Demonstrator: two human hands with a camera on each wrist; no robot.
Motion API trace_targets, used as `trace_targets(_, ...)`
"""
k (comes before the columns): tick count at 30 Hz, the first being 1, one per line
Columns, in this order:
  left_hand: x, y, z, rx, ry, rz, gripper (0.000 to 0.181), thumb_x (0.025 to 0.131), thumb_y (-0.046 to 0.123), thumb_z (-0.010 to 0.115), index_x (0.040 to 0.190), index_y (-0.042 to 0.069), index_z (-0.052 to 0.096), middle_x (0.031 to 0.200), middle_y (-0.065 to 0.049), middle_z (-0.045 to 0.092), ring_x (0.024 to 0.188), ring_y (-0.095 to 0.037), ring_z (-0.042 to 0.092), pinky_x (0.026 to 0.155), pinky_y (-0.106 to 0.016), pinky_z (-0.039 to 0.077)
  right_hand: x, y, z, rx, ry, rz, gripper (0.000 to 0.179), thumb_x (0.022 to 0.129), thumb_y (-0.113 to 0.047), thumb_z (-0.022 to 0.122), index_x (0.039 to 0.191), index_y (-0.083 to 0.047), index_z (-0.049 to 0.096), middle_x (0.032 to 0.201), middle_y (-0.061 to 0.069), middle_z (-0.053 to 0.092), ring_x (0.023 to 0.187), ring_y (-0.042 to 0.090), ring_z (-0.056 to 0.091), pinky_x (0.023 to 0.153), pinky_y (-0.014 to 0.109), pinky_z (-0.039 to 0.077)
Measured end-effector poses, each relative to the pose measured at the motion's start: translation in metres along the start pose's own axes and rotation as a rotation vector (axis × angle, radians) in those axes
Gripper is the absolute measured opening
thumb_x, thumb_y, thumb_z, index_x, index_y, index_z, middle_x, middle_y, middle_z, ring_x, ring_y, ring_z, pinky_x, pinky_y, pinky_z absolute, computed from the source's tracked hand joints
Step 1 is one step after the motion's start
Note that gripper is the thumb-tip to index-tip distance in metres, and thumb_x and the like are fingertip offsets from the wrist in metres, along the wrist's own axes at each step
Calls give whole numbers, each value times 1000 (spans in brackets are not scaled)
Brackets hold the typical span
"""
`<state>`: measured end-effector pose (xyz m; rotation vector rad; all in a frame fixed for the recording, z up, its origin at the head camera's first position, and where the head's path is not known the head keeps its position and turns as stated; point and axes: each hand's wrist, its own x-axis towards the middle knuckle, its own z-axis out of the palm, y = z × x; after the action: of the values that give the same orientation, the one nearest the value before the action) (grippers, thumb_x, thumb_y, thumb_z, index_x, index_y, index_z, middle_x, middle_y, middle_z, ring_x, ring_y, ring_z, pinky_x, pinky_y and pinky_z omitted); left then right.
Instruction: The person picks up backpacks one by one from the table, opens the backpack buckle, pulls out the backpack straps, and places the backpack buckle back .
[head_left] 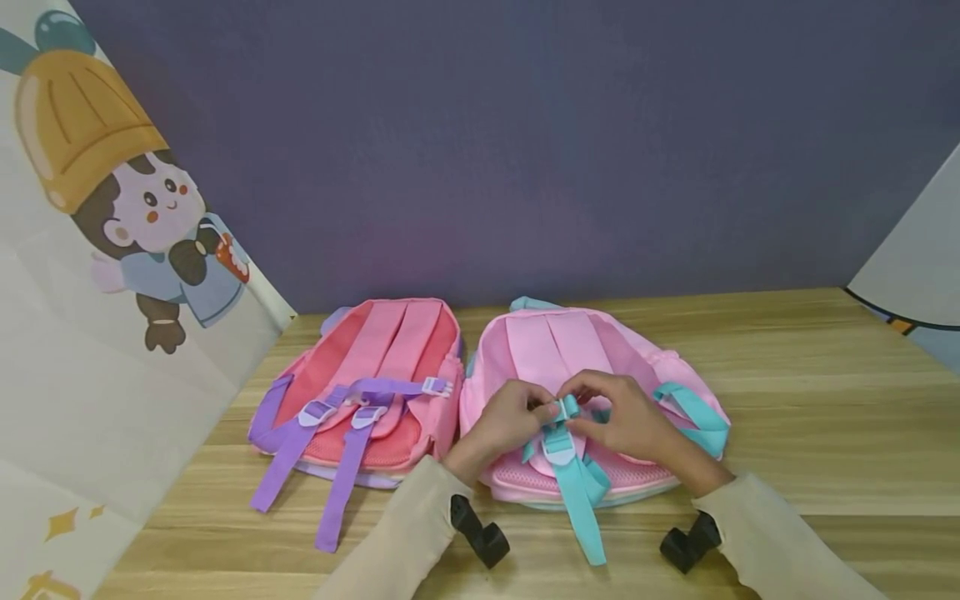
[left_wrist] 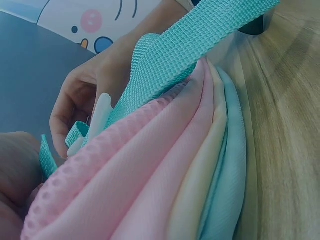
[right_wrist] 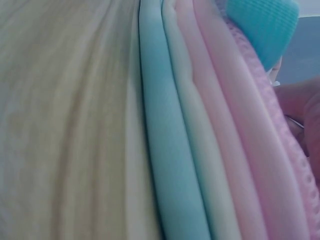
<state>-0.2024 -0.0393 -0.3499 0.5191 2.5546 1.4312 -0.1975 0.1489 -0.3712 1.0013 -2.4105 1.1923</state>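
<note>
A pink backpack (head_left: pixel 566 333) lies with its back panel up on the wooden table, its teal straps toward the person. Over its lower part, both hands meet at a folded teal strap (head_left: pixel 572 406) with a small white buckle (head_left: pixel 559 410). My left hand (head_left: pixel 512 417) pinches the strap beside the buckle from the left, thumb on top. From the right, my right hand (head_left: pixel 626 417) holds the strap's looped part between thumb and fingers. Just below hangs a white adjuster (head_left: pixel 558 450) with a long teal strap tail (head_left: pixel 581 508). In the right wrist view the backpack's layered side hides most of the hand.
A second backpack (head_left: pixel 397 333), coral and pink with purple straps, lies close on the left. Its purple strap with a white clip (head_left: pixel 437 386) crosses its front. Behind the wooden table (head_left: pixel 810 400) stands a dark panel (head_left: pixel 525 150). A teal side strap (head_left: pixel 697 417) loops at the right.
</note>
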Motion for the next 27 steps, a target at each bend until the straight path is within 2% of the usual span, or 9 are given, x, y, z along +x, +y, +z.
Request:
trace_targets(9, 0, -1, -7, -66, -61, 73, 16, 90, 5, 60, 87, -8, 69, 70, -2, 58, 62, -7, 48, 58, -17, 40, 0, 0, 1, 30, 59, -24, 29, 76, -1, 76, 99, -14, 64, 89, -7, 65, 85, 6, 61, 79, 33, 53)
trace_targets(12, 0, 0, -8, -58, -56, 68, 16, 90, 5, 60, 86, -8, 69, 67, 0, 56, 60, -6, 47, 56, -17, 39, 0, 0, 0, 33, 69, -23, 29, 76, -1, 76, 98, -14, 63, 89, -7, 65, 84, 6, 60, 78, 32, 53)
trace_targets(18, -1, 0, -5, -52, -22, 58, 16, 91, 4, 58, 86, -8, 69, 67, -4, 58, 60, -7, 47, 55, -18, 39, 0, 0, 0, 36, 52, -15, 29, 75, -1, 76, 98, -13, 63, 89, -6, 65, 83, 6, 59, 77, 30, 53)
trace_targets(27, -1, 0, -4, -48, -15, 46, 15, 90, 5, 59, 86, -6, 69, 69, -6, 59, 62, -8, 48, 58, -19, 40, 0, 2, 0, 34, 22, -14, 30, 75, 0, 75, 98, -14, 61, 90, -7, 64, 83, 6, 59, 77, 29, 53)
